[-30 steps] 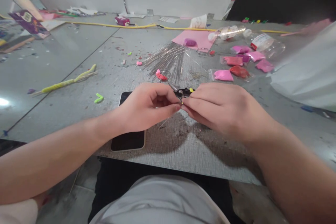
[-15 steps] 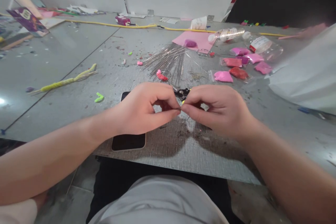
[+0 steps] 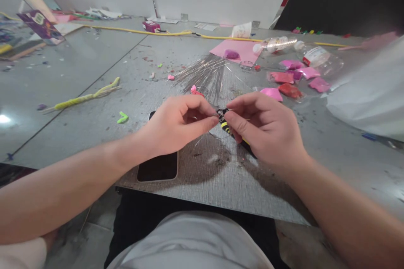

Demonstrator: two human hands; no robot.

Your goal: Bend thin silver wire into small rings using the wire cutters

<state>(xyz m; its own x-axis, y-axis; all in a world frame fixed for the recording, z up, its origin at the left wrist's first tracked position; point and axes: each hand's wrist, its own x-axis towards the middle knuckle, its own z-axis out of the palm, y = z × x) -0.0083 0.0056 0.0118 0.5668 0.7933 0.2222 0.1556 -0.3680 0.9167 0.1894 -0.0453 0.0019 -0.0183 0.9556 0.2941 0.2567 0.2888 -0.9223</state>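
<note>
right hand [image 3: 268,132] gripping pliers [image 3: 227,126], left hand [image 3: 176,124] alongside

I am looking at a craft workbench, a hobby or small workshop space rather than a home room. The grey counter [image 3: 94,105] is strewn with scraps, and around the fanned bundle of thin wires [image 3: 205,73] lie the makings: small bags of pink and red clay [image 3: 288,82] to its right, a sheet of pink paper [image 3: 241,48] just behind it, and a yellow-wrapped stem [image 3: 83,97] well to its left.
</note>
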